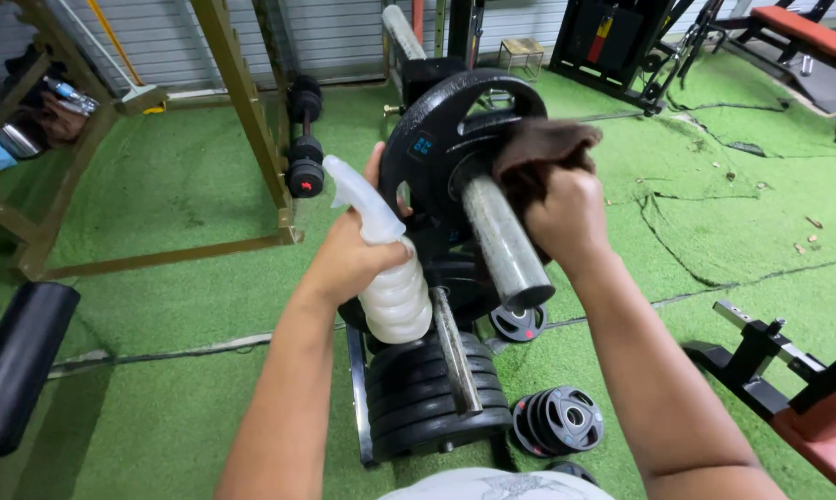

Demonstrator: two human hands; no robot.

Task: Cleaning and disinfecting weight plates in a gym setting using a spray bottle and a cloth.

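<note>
Now bottle (392, 278) gripped in left hand (349, 259), nozzle aimed at plate (441, 139); cloth (538, 153) clenched in right hand (566, 218), pressed against plate for wiping.

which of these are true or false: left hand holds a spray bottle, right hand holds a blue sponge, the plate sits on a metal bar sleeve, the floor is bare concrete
1. The left hand holds a white spray bottle. True.
2. The right hand holds a blue sponge. False: it presses a brown cloth against the black weight plate.
3. The plate sits on a metal bar sleeve. True.
4. The floor is bare concrete. False: it is green turf.
</note>
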